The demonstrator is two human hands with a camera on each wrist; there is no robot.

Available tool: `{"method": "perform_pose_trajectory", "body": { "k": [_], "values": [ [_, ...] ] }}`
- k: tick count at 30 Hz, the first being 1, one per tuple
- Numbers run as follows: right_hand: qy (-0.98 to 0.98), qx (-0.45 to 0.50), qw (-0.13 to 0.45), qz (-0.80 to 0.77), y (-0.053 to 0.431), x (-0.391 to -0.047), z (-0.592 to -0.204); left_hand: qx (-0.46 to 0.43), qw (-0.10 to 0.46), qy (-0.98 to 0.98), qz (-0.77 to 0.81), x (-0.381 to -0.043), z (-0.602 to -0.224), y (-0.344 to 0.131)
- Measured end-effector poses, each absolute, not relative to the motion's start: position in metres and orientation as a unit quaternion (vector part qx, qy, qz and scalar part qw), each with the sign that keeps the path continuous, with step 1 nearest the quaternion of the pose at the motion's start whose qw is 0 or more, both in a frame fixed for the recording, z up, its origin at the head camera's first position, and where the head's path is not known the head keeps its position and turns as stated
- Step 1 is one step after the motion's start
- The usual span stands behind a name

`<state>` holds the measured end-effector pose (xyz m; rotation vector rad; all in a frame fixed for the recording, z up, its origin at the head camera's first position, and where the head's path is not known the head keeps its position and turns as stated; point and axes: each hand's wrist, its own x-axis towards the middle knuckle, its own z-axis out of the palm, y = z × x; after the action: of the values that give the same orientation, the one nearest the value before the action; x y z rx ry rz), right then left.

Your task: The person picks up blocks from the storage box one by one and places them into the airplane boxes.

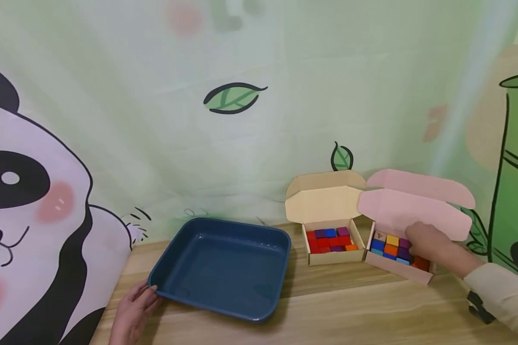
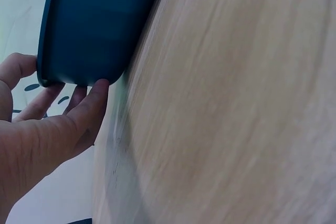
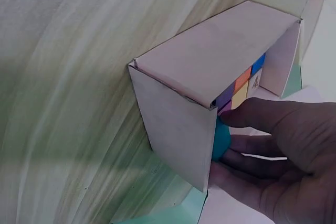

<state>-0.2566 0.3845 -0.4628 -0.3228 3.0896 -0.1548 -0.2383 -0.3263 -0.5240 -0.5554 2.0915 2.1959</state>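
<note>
My left hand (image 1: 135,311) holds the near left corner of a dark blue tray (image 1: 217,306). In the left wrist view, the fingers (image 2: 86,111) curl against the tray's outer side and rim. My right hand (image 1: 427,244) reaches into the open pink box (image 1: 397,270), which holds several coloured blocks (image 1: 390,250). The right wrist view shows thumb and fingers pinching a teal block with a rounded side (image 3: 221,140) at the box's end. Part of that block is hidden by the fingers and the box wall.
Left of the pink box stands an open yellow box (image 1: 332,258) with red, purple, blue and orange blocks. Both lids are raised against the printed cloth (image 1: 241,153) behind. The wooden table (image 1: 328,311) carries everything. A small black object (image 1: 479,306) lies by the right sleeve.
</note>
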Motion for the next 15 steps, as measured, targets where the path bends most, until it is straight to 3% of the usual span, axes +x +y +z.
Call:
{"method": "perform_pose_trajectory", "body": {
  "k": [5, 15],
  "values": [
    [0.993, -0.082, 0.047, -0.068, 0.388, -0.254, -0.459, -0.179, 0.04, 0.68, 0.71, -0.237, -0.524, -0.323],
    [0.996, -0.064, 0.012, -0.058, 0.373, -0.256, -0.44, -0.175, 0.039, 0.683, 0.708, -0.236, -0.526, -0.332]
  ]
}}
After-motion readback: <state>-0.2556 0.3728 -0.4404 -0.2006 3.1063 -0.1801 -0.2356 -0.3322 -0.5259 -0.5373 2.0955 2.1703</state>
